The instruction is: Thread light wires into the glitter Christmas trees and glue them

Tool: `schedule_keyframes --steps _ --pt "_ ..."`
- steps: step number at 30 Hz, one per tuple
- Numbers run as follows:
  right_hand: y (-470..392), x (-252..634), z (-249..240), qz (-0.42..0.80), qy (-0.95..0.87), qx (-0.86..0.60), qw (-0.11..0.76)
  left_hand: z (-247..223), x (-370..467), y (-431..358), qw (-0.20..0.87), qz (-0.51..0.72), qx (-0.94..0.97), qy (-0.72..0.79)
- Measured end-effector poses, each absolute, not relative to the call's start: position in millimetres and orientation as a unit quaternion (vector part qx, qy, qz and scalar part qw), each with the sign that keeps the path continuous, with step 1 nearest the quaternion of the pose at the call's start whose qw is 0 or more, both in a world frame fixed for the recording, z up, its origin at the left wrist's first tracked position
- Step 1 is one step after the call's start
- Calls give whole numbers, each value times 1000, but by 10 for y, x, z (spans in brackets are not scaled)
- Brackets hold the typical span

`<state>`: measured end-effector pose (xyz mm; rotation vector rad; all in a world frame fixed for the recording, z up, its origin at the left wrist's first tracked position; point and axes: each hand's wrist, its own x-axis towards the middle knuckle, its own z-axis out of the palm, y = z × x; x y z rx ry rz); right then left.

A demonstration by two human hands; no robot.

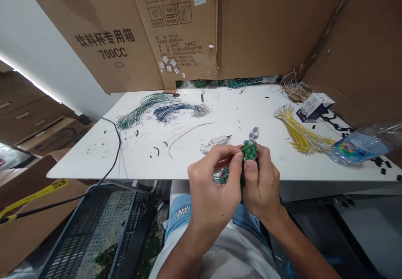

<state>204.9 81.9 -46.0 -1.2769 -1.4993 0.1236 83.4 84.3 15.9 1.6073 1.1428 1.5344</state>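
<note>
Both hands work on a green beaded ornament (pixel 250 150) just over the table's front edge. A clear faceted crystal piece (pixel 254 134) tops it, and small red and blue bits show among the green beads. My left hand (pixel 213 182) pinches its left side with thumb and forefinger. On the other side, my right hand (pixel 264 182) grips it, thumb pressed on its front. Its lower part shows partly between the palms; the rest is hidden by the fingers. Right behind the left hand lies a white tool with a pointed tip (pixel 216 143).
On the white table (pixel 150 161) lie bundles of green wires (pixel 141 109), blue wires (pixel 179 111) and yellow wires (pixel 303 130). A small box (pixel 315 106) and a plastic bag (pixel 358 145) stand right. Cardboard (pixel 188 27) walls the back. A black cable (pixel 116 157) crosses the left; a crate (pixel 84 228) sits below.
</note>
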Motion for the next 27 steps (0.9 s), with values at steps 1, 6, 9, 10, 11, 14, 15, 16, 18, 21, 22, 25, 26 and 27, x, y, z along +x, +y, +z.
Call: schedule_keyframes --steps 1,6,9,10,11,14,15,16,18,21,22,25,26,27 --pt "816 2053 -453 72 -624 -540 560 156 837 846 319 585 608 431" --pt "796 2095 -409 165 -588 -519 598 140 816 867 320 595 628 387" --pt "791 2113 -397 193 -578 -500 615 123 795 894 260 601 672 347" --pt "789 2115 -394 204 -575 -493 620 116 790 906 234 602 687 332" --pt "786 2114 -391 215 -572 -487 624 110 787 918 210 602 701 319" --pt "773 2102 -377 238 -562 -473 635 101 786 946 162 601 724 299" --pt "768 2097 -372 240 -561 -470 638 100 788 952 152 601 727 296" --pt "764 2093 -367 241 -561 -467 640 101 790 956 144 602 728 294" --pt "758 2087 -364 248 -561 -463 640 101 795 964 133 604 730 291" --pt "756 2085 -374 265 -556 -461 638 88 807 983 119 607 731 287" --pt "756 2085 -376 272 -551 -462 640 80 813 993 108 609 732 284" --pt "750 2083 -365 296 -531 -460 648 47 835 1029 62 622 734 266" --pt "744 2081 -353 304 -526 -457 650 35 843 1040 49 626 733 261" --pt "737 2079 -338 310 -524 -453 651 24 851 1049 40 630 732 257"
